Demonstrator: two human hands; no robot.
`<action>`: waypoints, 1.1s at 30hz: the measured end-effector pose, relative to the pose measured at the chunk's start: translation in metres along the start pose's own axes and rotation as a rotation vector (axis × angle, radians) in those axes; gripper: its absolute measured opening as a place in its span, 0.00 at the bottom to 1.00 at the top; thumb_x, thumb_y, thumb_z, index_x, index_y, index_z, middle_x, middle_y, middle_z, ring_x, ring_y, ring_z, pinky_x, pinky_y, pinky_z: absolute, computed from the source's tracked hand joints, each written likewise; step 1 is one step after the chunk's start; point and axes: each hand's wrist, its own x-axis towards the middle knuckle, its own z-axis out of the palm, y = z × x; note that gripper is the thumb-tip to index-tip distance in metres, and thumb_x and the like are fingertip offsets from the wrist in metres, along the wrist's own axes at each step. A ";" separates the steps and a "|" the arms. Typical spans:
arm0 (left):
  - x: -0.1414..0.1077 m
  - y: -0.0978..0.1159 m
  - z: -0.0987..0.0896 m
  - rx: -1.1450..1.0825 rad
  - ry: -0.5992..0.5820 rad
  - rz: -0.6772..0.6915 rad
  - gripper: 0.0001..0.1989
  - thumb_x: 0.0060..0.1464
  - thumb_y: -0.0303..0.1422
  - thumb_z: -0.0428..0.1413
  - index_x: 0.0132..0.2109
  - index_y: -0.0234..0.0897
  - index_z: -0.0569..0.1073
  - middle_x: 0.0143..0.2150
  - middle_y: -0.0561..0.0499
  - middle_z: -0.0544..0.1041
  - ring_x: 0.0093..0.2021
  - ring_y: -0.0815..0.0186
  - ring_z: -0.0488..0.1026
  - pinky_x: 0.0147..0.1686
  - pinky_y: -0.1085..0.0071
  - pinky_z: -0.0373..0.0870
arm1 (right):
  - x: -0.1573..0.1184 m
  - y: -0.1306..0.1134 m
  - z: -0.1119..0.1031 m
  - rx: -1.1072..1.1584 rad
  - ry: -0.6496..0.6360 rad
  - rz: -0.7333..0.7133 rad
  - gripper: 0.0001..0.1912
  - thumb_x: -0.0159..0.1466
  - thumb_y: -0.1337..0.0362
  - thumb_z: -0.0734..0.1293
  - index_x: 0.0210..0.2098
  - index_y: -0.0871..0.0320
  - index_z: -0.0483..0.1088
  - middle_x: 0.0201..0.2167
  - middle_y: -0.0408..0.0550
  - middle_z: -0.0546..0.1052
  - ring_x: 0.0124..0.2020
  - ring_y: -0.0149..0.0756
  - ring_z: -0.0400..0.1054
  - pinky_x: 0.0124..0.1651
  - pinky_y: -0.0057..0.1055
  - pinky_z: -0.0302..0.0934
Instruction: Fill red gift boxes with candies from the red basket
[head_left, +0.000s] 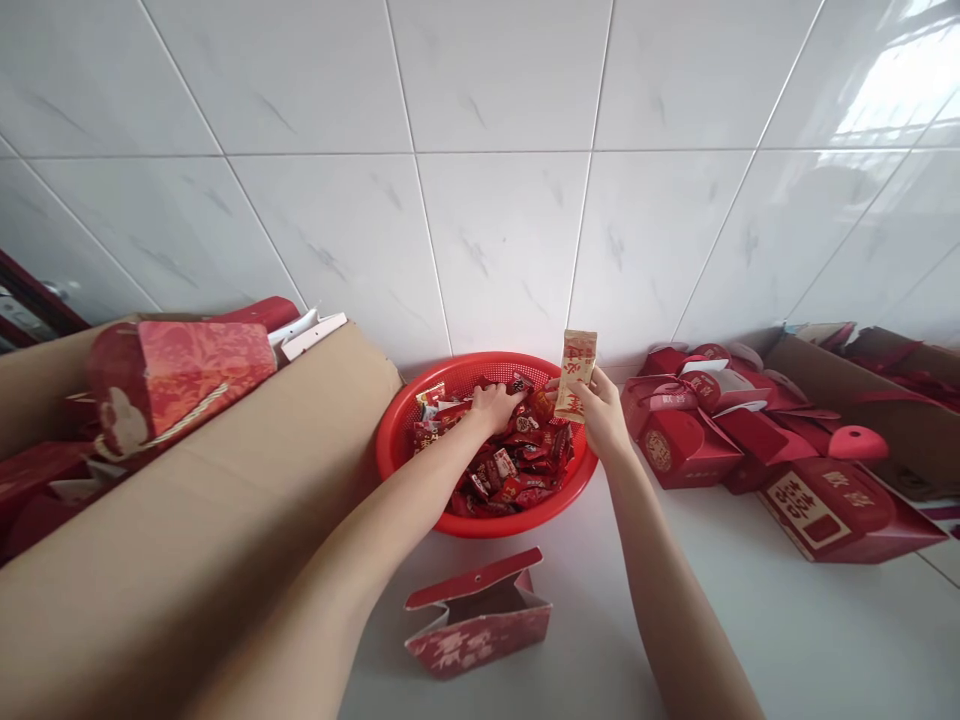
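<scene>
Head view: two bare hands worked over a red plastic basket (493, 526) set on a pale bench (592, 620) before a white tiled wall (502, 230).
Left hand: the left hand (498, 408) reached into the far part of the basket, fingers bent down among the packets; whether they gripped one could not be told.
Right hand: the right hand (601, 408) held a gold packet (576, 362) with red print, pinched near its lower end and standing roughly upright at the basket's far right rim.
Basket contents: small wrapped packets (517, 475), mostly red, lay heaped and overlapping inside, with a few paler ones at the left.
Near carton: a red printed carton (484, 640) stood on the bench just near of the basket, its top open and its flap raised on the far side.
Left side: a large cardboard box (247, 480) stood left of the basket, holding red cartons, one of them a pink-red carton (206, 365) with a pale cord handle (184, 422).
Right side: folded red gift boxes (686, 450) sat clustered right of the right arm, the nearest gift box (832, 510) bearing a pale panel; a second cardboard box (806, 375) stood behind them, toward the far right.
Light: a bright reflection (896, 95) showed on the upper right tiles.
</scene>
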 end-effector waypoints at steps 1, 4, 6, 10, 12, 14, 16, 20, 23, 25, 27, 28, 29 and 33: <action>0.002 0.000 0.002 0.005 0.021 -0.005 0.30 0.54 0.24 0.56 0.63 0.46 0.68 0.57 0.34 0.71 0.60 0.43 0.67 0.57 0.46 0.61 | 0.000 0.000 0.000 -0.001 -0.001 -0.001 0.13 0.53 0.58 0.69 0.37 0.54 0.68 0.32 0.46 0.81 0.31 0.44 0.77 0.31 0.37 0.70; 0.006 -0.001 0.006 -0.017 0.077 0.004 0.21 0.58 0.23 0.51 0.55 0.40 0.76 0.56 0.33 0.71 0.61 0.45 0.65 0.59 0.46 0.57 | 0.000 0.001 0.000 -0.005 0.002 -0.002 0.13 0.53 0.58 0.69 0.37 0.55 0.68 0.32 0.46 0.81 0.31 0.43 0.77 0.31 0.36 0.70; 0.008 -0.007 0.005 -0.066 0.088 0.024 0.15 0.56 0.24 0.52 0.47 0.38 0.80 0.54 0.35 0.72 0.59 0.46 0.65 0.59 0.49 0.57 | 0.000 0.001 0.000 -0.006 0.003 0.000 0.13 0.53 0.58 0.69 0.37 0.54 0.68 0.32 0.46 0.81 0.30 0.43 0.77 0.31 0.36 0.70; 0.008 -0.029 -0.003 -0.247 0.017 0.077 0.09 0.54 0.37 0.57 0.31 0.38 0.77 0.34 0.48 0.73 0.39 0.57 0.72 0.43 0.64 0.66 | -0.001 -0.001 0.001 -0.006 0.005 0.007 0.13 0.52 0.58 0.68 0.37 0.54 0.68 0.31 0.46 0.81 0.29 0.42 0.76 0.28 0.34 0.69; 0.006 -0.041 -0.007 -0.357 -0.031 0.096 0.17 0.55 0.44 0.55 0.24 0.38 0.71 0.24 0.53 0.66 0.27 0.64 0.66 0.31 0.69 0.62 | 0.000 -0.002 0.001 -0.019 0.010 0.014 0.13 0.53 0.58 0.68 0.36 0.54 0.68 0.31 0.46 0.81 0.29 0.43 0.76 0.27 0.34 0.69; 0.003 -0.048 -0.011 -0.453 -0.062 0.107 0.21 0.55 0.46 0.55 0.21 0.38 0.64 0.20 0.56 0.61 0.22 0.68 0.60 0.26 0.70 0.56 | 0.000 -0.002 0.001 -0.023 0.011 0.015 0.12 0.53 0.58 0.68 0.36 0.54 0.69 0.31 0.46 0.81 0.29 0.43 0.76 0.27 0.34 0.69; 0.000 -0.053 -0.014 -0.530 -0.067 0.105 0.23 0.51 0.47 0.58 0.20 0.38 0.60 0.19 0.57 0.58 0.21 0.69 0.56 0.25 0.70 0.53 | 0.000 -0.002 0.001 -0.013 0.010 0.008 0.12 0.53 0.58 0.68 0.36 0.55 0.69 0.30 0.46 0.80 0.29 0.42 0.76 0.29 0.34 0.70; -0.003 -0.060 -0.020 -0.638 -0.001 0.064 0.25 0.46 0.50 0.61 0.20 0.39 0.59 0.18 0.58 0.56 0.21 0.70 0.54 0.24 0.70 0.48 | 0.001 0.001 0.000 0.001 0.009 -0.004 0.13 0.53 0.59 0.68 0.36 0.55 0.68 0.30 0.45 0.80 0.29 0.42 0.76 0.30 0.35 0.70; -0.006 -0.067 -0.022 -0.699 0.030 0.049 0.26 0.43 0.51 0.63 0.18 0.38 0.61 0.18 0.58 0.55 0.21 0.71 0.52 0.23 0.70 0.46 | 0.001 0.002 0.000 0.002 0.004 -0.010 0.13 0.53 0.58 0.68 0.37 0.55 0.68 0.30 0.46 0.80 0.30 0.43 0.76 0.30 0.35 0.70; -0.009 -0.070 -0.023 -0.780 0.022 0.071 0.26 0.40 0.51 0.65 0.18 0.37 0.62 0.18 0.59 0.56 0.21 0.72 0.52 0.24 0.70 0.46 | 0.001 0.002 0.000 -0.003 0.003 -0.012 0.14 0.53 0.58 0.69 0.38 0.55 0.68 0.31 0.46 0.81 0.31 0.44 0.77 0.30 0.36 0.70; -0.012 -0.071 -0.025 -0.877 0.028 0.098 0.25 0.38 0.50 0.66 0.18 0.37 0.64 0.18 0.59 0.58 0.21 0.73 0.52 0.24 0.71 0.47 | 0.001 0.002 0.000 -0.007 0.006 -0.010 0.13 0.53 0.58 0.69 0.37 0.55 0.68 0.31 0.46 0.81 0.31 0.44 0.77 0.31 0.36 0.70; -0.013 -0.070 -0.025 -0.919 0.035 0.112 0.24 0.38 0.49 0.66 0.18 0.36 0.65 0.18 0.59 0.59 0.21 0.73 0.53 0.25 0.71 0.49 | 0.000 0.001 0.000 -0.009 0.005 -0.008 0.13 0.53 0.58 0.69 0.37 0.54 0.68 0.30 0.46 0.81 0.31 0.44 0.77 0.31 0.36 0.70; -0.014 -0.070 -0.026 -0.950 0.040 0.122 0.22 0.38 0.48 0.66 0.19 0.36 0.67 0.19 0.59 0.61 0.22 0.72 0.54 0.25 0.71 0.50 | 0.000 0.001 0.000 -0.010 0.004 -0.006 0.13 0.53 0.58 0.69 0.37 0.54 0.68 0.30 0.46 0.81 0.31 0.44 0.77 0.31 0.36 0.70; -0.016 -0.068 -0.028 -1.005 0.005 0.147 0.16 0.41 0.44 0.65 0.25 0.35 0.74 0.23 0.57 0.70 0.25 0.70 0.63 0.29 0.72 0.58 | 0.000 0.001 0.000 -0.021 -0.001 0.004 0.12 0.54 0.58 0.69 0.36 0.54 0.69 0.31 0.46 0.81 0.32 0.44 0.77 0.32 0.37 0.71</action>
